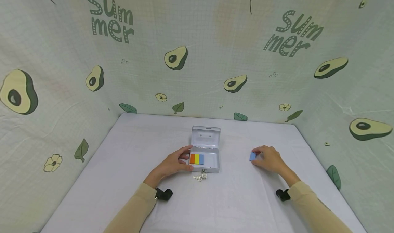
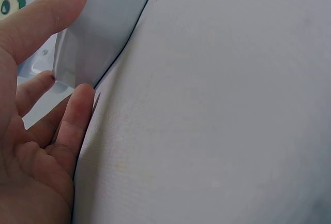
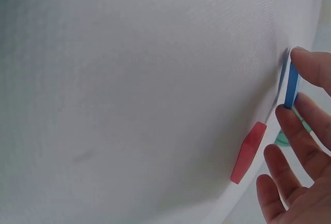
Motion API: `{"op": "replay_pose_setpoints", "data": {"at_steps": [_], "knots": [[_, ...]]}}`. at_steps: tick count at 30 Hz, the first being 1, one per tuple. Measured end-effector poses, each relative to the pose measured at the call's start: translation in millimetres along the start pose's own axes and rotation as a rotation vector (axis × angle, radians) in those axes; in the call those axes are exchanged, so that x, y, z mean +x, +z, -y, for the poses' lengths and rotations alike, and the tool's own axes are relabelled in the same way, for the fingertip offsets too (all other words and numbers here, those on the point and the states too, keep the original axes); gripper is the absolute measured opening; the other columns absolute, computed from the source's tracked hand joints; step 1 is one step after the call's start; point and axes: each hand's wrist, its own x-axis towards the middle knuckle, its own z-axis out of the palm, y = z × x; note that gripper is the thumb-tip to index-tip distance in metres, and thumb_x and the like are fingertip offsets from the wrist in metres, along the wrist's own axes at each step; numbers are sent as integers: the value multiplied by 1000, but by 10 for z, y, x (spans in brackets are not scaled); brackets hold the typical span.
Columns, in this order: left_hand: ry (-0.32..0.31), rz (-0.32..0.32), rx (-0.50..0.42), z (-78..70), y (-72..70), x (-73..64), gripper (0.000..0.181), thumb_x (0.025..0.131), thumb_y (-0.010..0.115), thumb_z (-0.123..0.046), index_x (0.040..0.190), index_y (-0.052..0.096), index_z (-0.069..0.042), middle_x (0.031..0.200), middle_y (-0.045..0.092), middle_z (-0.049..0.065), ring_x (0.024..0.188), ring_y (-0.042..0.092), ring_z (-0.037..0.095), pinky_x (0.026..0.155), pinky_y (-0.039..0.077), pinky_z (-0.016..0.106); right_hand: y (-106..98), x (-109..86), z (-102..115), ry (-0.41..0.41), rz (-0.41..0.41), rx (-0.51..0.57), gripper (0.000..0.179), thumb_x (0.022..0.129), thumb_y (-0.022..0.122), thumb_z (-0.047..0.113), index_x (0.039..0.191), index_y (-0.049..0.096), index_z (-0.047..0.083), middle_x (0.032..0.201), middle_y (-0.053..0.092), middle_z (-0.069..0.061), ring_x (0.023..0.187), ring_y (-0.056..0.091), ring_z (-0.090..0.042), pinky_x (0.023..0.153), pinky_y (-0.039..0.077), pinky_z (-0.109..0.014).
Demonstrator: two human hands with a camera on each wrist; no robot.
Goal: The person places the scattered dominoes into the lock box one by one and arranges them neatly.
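Note:
A small grey metal cash box (image 1: 212,156) stands on the table with its lid (image 1: 205,137) raised. My left hand (image 1: 172,163) holds the box at its left side, thumb at the front corner and fingers along the side wall. Inside, at the left, an orange block (image 1: 192,158), a yellow block (image 1: 197,158) and a light blue block (image 1: 201,159) lie side by side. To the right of the box, my right hand (image 1: 270,159) pinches another blue block (image 1: 252,156) between thumb and fingertips, close over the table.
Keys (image 1: 199,177) hang at the front of the box, one in its lock. A red block (image 3: 248,153) lies on the table beside the right hand, hidden in the head view. Cloth walls with avocado prints (image 1: 176,57) enclose the table at the back and sides.

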Motion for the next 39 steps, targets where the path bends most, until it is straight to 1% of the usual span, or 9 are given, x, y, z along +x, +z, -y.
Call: {"op": "replay_pose_setpoints", "data": {"at_steps": [6, 12, 18, 24, 30, 39], "knots": [[13, -3, -1, 5, 1, -4, 93, 83, 94, -29, 163, 45, -25, 143, 61, 10, 117, 65, 23, 105, 55, 46, -11, 9, 34, -1, 5, 9, 45, 87, 87, 21, 126, 74, 3, 114, 74, -12, 114, 61, -43, 99, 44, -68], [9, -5, -1, -6, 0, -5, 93, 83, 93, -31, 162, 45, -26, 144, 61, 9, 117, 64, 23, 105, 55, 45, -30, 13, 105, -13, -1, 24, 44, 87, 87, 21, 125, 74, 4, 115, 74, -12, 115, 60, -42, 101, 44, -68], [12, -1, -1, -13, 0, -4, 92, 84, 93, -32, 162, 45, -26, 144, 61, 9, 118, 65, 23, 105, 55, 45, -27, 23, 176, -39, -10, 26, 43, 86, 88, 18, 124, 75, 4, 114, 74, -12, 114, 62, -42, 100, 46, -67], [21, 2, -15, -16, 2, -6, 93, 84, 93, -30, 163, 44, -25, 155, 55, 6, 121, 63, 23, 107, 54, 44, -42, 34, 248, -71, -8, 41, 42, 87, 88, 16, 124, 74, 2, 114, 74, -12, 115, 64, -41, 101, 48, -66], [7, -3, -13, -33, 3, -14, 92, 83, 93, -31, 162, 45, -26, 146, 60, 8, 118, 64, 23, 105, 55, 44, -49, 41, 307, -86, 2, 52, 42, 87, 88, 15, 124, 74, 1, 116, 74, -14, 114, 65, -41, 101, 50, -65], [-1, -5, -11, -43, 5, -18, 92, 83, 93, -32, 162, 45, -26, 143, 61, 9, 117, 64, 23, 105, 55, 45, -63, 40, 403, -74, 24, 56, 43, 87, 88, 16, 126, 74, 4, 117, 73, -12, 115, 64, -40, 100, 51, -64]]}}
